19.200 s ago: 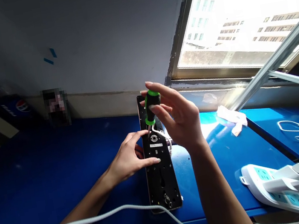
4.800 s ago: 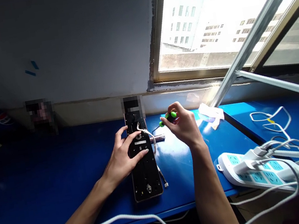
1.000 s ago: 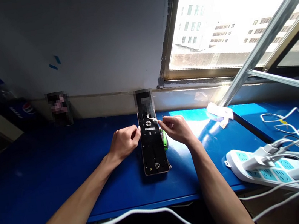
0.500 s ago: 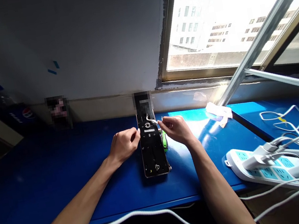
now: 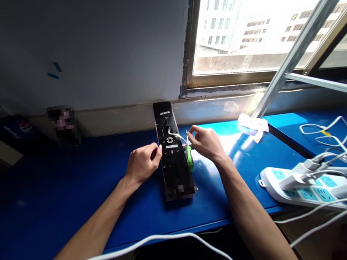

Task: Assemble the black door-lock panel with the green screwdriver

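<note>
A long black panel (image 5: 174, 163), seemingly the back of a door lock, stands in front of me, with a round opening and small fittings on its face. My left hand (image 5: 145, 161) is closed, thumb and fingers pinching at the panel's left edge. From a cutout in the upper part comes a white cable (image 5: 177, 135), bending over the right edge. My right hand (image 5: 207, 143) is pinched just right of the panel, near the cable; what its fingertips hold is too small to make out. A green-handled screwdriver (image 5: 189, 156) lies along the panel's right side, partly hidden.
On the right of the blue table (image 5: 136, 225) lies a white power strip (image 5: 303, 188) with several plugs and loose cables. Crumpled white paper (image 5: 254, 124) sits near a metal frame bar (image 5: 297, 34). A white cord (image 5: 114, 254) crosses in front. A Pepsi bottle (image 5: 18, 129) stands far left.
My right hand has drawn slightly right, away from the panel, and the cable now reaches past its edge. My left hand stays at the left edge. The camera view has shifted a little.
</note>
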Motion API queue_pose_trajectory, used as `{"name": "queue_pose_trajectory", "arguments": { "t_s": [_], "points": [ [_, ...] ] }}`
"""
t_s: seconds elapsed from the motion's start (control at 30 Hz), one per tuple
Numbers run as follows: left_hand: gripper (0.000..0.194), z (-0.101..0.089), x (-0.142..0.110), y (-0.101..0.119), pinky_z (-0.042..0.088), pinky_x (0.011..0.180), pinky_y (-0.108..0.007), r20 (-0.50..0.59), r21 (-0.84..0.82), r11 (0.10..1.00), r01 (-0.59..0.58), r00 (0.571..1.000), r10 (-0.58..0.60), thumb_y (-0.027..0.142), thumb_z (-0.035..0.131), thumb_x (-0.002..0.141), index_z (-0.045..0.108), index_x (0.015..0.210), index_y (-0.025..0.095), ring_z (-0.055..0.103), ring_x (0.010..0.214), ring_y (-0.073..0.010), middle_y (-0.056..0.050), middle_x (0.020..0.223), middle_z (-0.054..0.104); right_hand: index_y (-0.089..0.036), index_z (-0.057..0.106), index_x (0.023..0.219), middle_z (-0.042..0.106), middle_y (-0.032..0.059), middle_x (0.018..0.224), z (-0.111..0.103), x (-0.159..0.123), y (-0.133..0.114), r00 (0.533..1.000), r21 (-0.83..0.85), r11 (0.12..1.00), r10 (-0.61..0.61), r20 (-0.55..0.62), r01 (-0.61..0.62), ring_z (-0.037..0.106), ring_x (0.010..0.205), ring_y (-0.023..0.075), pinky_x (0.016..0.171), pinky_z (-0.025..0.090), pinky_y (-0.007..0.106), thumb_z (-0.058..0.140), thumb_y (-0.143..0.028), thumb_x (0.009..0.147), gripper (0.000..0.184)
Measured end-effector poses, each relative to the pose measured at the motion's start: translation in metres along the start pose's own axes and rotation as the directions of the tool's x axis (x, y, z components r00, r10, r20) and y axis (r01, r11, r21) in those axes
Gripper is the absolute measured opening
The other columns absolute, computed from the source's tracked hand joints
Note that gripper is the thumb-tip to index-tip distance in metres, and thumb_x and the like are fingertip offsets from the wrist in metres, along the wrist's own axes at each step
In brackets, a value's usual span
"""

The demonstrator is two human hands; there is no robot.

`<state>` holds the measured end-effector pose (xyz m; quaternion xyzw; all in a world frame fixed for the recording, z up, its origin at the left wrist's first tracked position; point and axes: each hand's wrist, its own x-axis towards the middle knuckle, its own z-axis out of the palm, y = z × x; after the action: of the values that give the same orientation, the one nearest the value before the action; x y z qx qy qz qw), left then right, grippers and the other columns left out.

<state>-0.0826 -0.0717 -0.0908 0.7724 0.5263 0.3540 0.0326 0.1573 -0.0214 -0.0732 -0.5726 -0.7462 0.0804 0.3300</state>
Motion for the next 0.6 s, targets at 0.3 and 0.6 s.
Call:
{"name": "queue_pose_trajectory", "arguments": {
  "t_s": [0.3,0.6],
  "points": [
    [0.022,0.002,0.001,0.0,0.045,0.064,-0.028,0.003,-0.025,0.994,0.109,0.994,-0.109,0.045,0.05,0.103,0.058,0.102,0.025,0.066,0.068,-0.0185,0.001,0.079,0.07,-0.023,0.062,0.077,0.067,0.0036,0.07,0.002,-0.001,0.004,0.977,-0.093,0.991,0.116,0.178,-0.101,0.053,0.06,0.0166,0.057,0.032,0.028,0.064,-0.036,0.089,0.018],
    [0.038,0.011,0.003,-0.007,0.059,0.075,-0.033,0.063,-0.319,0.934,0.16,0.987,-0.147,0.049,0.058,0.1,0.049,0.13,0.027,0.076,0.087,-0.0233,-0.004,0.104,0.077,-0.024,0.053,0.072,0.059,-0.0024,0.05,0.007,-0.006,0.008,0.893,-0.024,0.991,0.13,0.431,-0.133,0.054,0.043,0.0145,0.049,0.038,0.027,0.07,-0.028,0.083,0.021]
  ]
}}
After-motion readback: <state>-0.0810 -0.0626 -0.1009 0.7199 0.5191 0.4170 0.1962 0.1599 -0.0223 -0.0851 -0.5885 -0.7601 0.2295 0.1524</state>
